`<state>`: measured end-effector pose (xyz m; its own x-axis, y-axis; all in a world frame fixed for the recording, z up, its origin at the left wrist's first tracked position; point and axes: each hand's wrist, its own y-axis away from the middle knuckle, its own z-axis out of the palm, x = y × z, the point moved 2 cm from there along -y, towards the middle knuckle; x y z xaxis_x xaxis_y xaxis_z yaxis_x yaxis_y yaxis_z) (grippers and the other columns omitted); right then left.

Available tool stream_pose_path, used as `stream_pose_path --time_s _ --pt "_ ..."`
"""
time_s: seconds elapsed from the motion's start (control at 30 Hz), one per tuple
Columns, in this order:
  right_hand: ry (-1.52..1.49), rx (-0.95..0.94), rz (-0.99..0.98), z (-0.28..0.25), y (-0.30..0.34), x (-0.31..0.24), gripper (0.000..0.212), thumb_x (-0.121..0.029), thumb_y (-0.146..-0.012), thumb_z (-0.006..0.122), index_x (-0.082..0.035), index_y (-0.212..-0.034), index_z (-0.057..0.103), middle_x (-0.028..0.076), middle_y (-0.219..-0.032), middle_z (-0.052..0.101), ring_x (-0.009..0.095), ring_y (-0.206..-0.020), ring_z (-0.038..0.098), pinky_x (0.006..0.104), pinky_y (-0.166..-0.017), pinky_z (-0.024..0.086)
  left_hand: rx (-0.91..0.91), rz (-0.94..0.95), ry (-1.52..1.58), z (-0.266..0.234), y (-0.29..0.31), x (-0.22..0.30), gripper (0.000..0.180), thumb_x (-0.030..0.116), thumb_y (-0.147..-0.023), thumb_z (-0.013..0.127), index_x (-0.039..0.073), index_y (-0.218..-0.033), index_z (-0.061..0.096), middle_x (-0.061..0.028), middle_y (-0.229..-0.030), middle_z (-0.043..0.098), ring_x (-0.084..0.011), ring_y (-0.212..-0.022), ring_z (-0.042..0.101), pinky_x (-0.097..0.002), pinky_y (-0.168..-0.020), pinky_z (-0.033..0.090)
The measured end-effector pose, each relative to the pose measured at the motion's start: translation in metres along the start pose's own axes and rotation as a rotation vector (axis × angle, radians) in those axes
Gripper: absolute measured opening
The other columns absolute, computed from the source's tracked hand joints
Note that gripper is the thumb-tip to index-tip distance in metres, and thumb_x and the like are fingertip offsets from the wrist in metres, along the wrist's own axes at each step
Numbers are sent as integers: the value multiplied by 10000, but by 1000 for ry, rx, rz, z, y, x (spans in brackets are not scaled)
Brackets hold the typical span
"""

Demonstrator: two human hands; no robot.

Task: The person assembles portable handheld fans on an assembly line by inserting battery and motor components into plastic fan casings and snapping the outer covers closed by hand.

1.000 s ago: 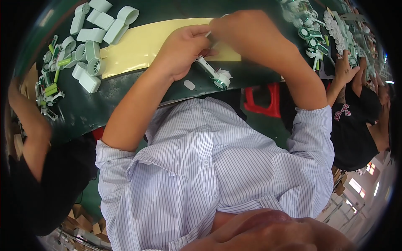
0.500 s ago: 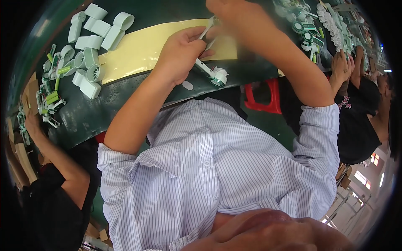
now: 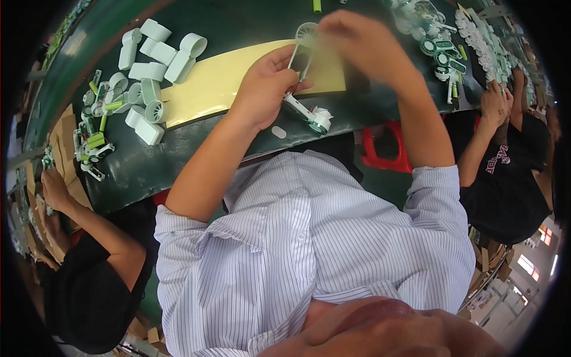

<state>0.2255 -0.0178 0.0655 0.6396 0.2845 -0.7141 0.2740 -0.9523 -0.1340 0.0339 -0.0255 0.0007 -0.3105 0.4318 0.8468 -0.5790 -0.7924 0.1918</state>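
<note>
My left hand is closed around a pale handheld-fan housing, whose round grilled end points away from me. Close by that end is my right hand, its fingers smeared by motion; whether they hold anything is unclear. Just below my left fingers lies a white fan body with a green-rimmed round head, near the bench's front edge. I cannot tell whether that body touches my left hand. A small pale oval piece rests beside my left wrist.
Several pale housings and a heap of fan innards with green cylindrical cells lie to the left. A yellow sheet covers part of the dark green bench. More assemblies lie right. Co-workers sit either side; a red stool stands below.
The whole view has shifted slightly. My right hand has come lower, beside the housing's round end, which now shows plainly. My left hand keeps its hold.
</note>
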Motion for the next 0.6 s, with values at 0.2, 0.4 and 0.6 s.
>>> stream_pose_path --time_s 0.2,0.4,0.6 --pt "-397 109 114 23 31 10 242 -102 -865 655 -16 -1086 602 63 -929 648 118 -855 624 256 -763 509 53 -72 26 1 -5 -1 441 37 -910 507 -45 -1338 439 -129 -1203 587 -214 -1113 587 -309 -849 530" --pt "-469 140 28 31 26 5 232 -82 -875 644 -10 -1090 594 66 -951 653 123 -846 645 251 -751 520 55 -39 -24 2 -6 -4 378 72 -950 482 -22 -1314 446 -115 -1192 594 -202 -1076 610 -284 -804 551" --pt "-640 131 56 30 22 0 248 -71 -879 638 -15 -1119 608 62 -969 659 125 -857 650 254 -759 533 -45 24 88 7 -3 -1 381 106 -974 467 -7 -1335 420 -124 -1221 573 -227 -1103 598 -330 -886 531"
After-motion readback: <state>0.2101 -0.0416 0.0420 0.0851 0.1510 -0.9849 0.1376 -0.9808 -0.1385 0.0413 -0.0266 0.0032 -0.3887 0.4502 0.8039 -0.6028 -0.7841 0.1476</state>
